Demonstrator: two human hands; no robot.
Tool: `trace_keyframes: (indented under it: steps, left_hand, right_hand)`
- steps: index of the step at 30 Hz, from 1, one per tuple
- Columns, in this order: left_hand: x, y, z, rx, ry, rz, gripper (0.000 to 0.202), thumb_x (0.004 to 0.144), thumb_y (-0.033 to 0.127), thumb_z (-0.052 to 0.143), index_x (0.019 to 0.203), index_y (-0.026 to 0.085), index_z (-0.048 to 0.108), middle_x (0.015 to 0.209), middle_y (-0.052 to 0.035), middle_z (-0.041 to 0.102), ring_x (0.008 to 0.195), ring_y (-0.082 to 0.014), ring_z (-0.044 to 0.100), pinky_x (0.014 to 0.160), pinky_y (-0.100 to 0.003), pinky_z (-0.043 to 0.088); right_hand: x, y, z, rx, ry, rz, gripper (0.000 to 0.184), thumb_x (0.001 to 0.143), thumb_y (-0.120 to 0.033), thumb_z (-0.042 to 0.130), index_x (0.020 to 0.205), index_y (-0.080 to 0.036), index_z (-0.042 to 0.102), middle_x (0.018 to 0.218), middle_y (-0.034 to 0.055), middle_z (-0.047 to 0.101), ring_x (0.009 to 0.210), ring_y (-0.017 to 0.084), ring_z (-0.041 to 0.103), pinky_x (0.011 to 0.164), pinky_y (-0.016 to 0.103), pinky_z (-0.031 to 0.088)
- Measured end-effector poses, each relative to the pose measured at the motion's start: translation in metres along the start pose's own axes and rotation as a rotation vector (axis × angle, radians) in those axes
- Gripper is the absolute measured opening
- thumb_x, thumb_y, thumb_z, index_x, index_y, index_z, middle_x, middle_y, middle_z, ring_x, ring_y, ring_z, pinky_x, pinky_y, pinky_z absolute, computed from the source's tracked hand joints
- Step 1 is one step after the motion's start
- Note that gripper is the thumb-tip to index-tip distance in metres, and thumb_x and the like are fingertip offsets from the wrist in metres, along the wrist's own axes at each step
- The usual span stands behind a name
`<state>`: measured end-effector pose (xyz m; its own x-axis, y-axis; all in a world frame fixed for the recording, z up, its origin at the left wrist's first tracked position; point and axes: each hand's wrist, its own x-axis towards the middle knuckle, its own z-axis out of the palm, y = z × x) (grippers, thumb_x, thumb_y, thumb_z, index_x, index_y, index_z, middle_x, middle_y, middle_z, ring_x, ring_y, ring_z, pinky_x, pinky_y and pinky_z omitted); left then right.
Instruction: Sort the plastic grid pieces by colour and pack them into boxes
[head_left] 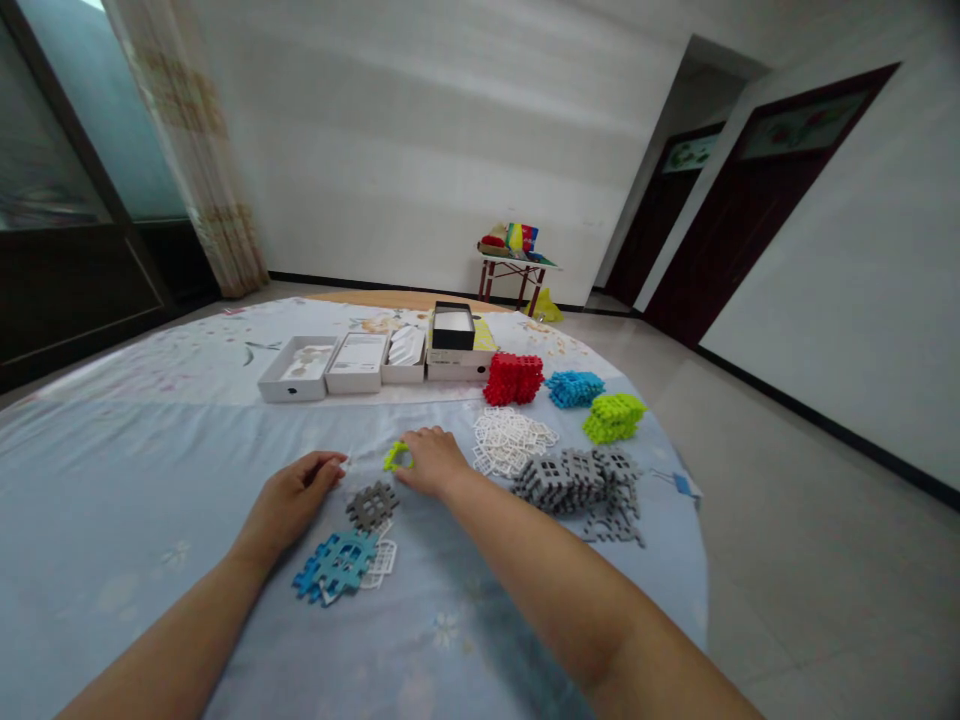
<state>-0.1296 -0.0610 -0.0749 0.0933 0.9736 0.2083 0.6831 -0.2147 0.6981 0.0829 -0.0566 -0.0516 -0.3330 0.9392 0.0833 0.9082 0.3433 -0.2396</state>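
- Right hand (pixel 431 462): thumb and fingers pinch the right side of a yellow-green, open-centred plastic piece with a notched outline (pixel 391 457); the hand covers part of it.
- Left hand (pixel 298 492): fingers curled, thumb close to the forefinger; whether anything is held between the tips cannot be told.
- The yellow-green piece: bright, thin-framed, lying between the two hands just above the cloth or on it; which of the two cannot be told.
- Directly nearer the wearer: a dark grey, flat plastic piece with toothed edges and window-like openings (pixel 373 507).
- Below that: glossy blue plastic pieces with square teeth (pixel 335 566), overlapping white, thin-barred lattice pieces (pixel 383 562).
- Right of the right hand: a loose heap of white openwork plastic pieces (pixel 511 440), beside grey toothed plastic pieces (pixel 559 482), mostly set in a leaning row.
- Behind these: compact stacks, knobbly at the edges, of red plastic pieces (pixel 514 378), blue plastic pieces (pixel 575 388) and yellow-green plastic pieces (pixel 614 418).
- Farther back: smooth white rectangular boxes (pixel 296 390), with a black open box (pixel 453 339) on one.
- Underneath: a pale blue, softly creased, flower-patterned cloth (pixel 157 510).
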Motion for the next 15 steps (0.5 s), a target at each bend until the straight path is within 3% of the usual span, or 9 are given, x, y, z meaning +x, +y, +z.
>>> trace_keyframes:
  steps: [4,7,10,12,15]
  left_hand:
    - [0.003,-0.003,-0.001,0.028,-0.017,-0.01,0.041,0.076,0.053,0.045,0.093,0.022,0.066,0.078,-0.0002,0.073,0.077,-0.0209,0.066,0.07,-0.027,0.05]
    - [0.005,-0.007,-0.001,0.06,-0.024,-0.025,0.041,0.075,0.055,0.045,0.094,0.024,0.065,0.082,0.0007,0.073,0.083,-0.0229,0.066,0.075,-0.03,0.049]
    - [0.008,-0.014,0.0,0.081,-0.018,-0.033,0.04,0.074,0.057,0.047,0.093,0.027,0.066,0.086,0.0012,0.074,0.087,-0.0245,0.065,0.08,-0.033,0.049]
    - [0.01,-0.017,0.001,0.074,-0.009,-0.038,0.039,0.072,0.058,0.048,0.09,0.028,0.066,0.087,0.002,0.073,0.087,-0.0249,0.065,0.08,-0.034,0.049]
    - [0.01,-0.015,0.001,0.052,0.005,-0.049,0.035,0.069,0.058,0.049,0.085,0.031,0.066,0.081,0.0036,0.073,0.083,-0.0256,0.066,0.076,-0.035,0.051]
  right_hand:
    - [-0.005,0.014,-0.028,0.054,0.104,-0.052,0.048,0.074,-0.042,0.061,0.117,-0.021,0.055,0.112,0.0095,0.061,0.107,0.028,0.049,0.087,0.042,0.04]
    - [-0.018,0.043,-0.06,0.094,0.207,-0.109,0.051,0.075,-0.036,0.062,0.121,-0.015,0.054,0.117,0.0105,0.06,0.109,0.024,0.05,0.093,0.038,0.037]
    - [-0.038,0.09,-0.093,0.104,0.248,-0.138,0.051,0.075,-0.031,0.064,0.122,-0.012,0.053,0.118,0.0112,0.06,0.107,0.021,0.053,0.095,0.034,0.038]
    - [-0.052,0.127,-0.112,0.054,0.279,-0.076,0.05,0.074,-0.026,0.064,0.121,-0.012,0.054,0.118,0.0114,0.06,0.109,0.021,0.054,0.096,0.035,0.038]
    - [-0.072,0.183,-0.133,-0.081,0.225,0.075,0.053,0.072,-0.018,0.062,0.124,-0.014,0.052,0.126,0.01,0.056,0.115,0.021,0.051,0.1,0.034,0.035]
